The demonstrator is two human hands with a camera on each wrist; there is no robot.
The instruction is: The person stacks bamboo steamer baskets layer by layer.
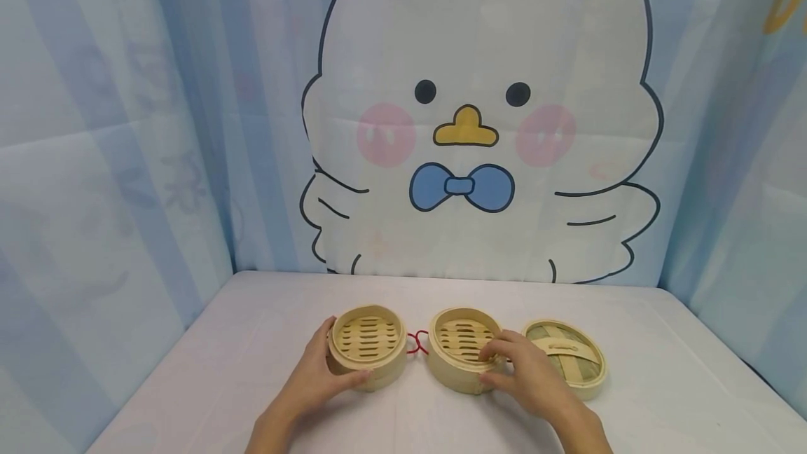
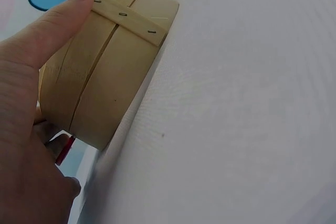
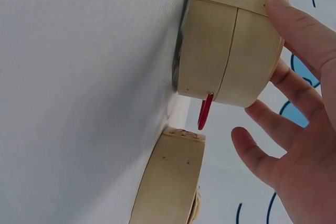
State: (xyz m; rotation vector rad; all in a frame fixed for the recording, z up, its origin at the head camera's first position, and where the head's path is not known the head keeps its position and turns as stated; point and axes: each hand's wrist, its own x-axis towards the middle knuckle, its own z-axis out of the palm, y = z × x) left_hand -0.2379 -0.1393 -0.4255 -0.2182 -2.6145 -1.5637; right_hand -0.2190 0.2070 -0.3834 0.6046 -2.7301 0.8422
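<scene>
Two small round bamboo steamer baskets stand side by side on the white table, slatted bases showing inside. My left hand point(image 1: 315, 373) grips the left steamer basket point(image 1: 386, 373), its thumb across the front wall and fingers round the left side. In the left wrist view, the thumb presses by a stapled strip on that basket's wall point(image 2: 113, 61). The right steamer basket point(image 1: 455, 375) is held by my right hand point(image 1: 526, 373), thumb low on the front and fingers over the right rim. Red cord loops point(image 1: 416, 342) lie between the two baskets.
A bamboo steamer lid point(image 1: 583, 385) with a woven top and strap handle lies right of the right basket, partly behind my right hand. The white table point(image 1: 252, 328) ends at a cartoon-printed cloth backdrop point(image 1: 466, 244), with cloth walls on both sides.
</scene>
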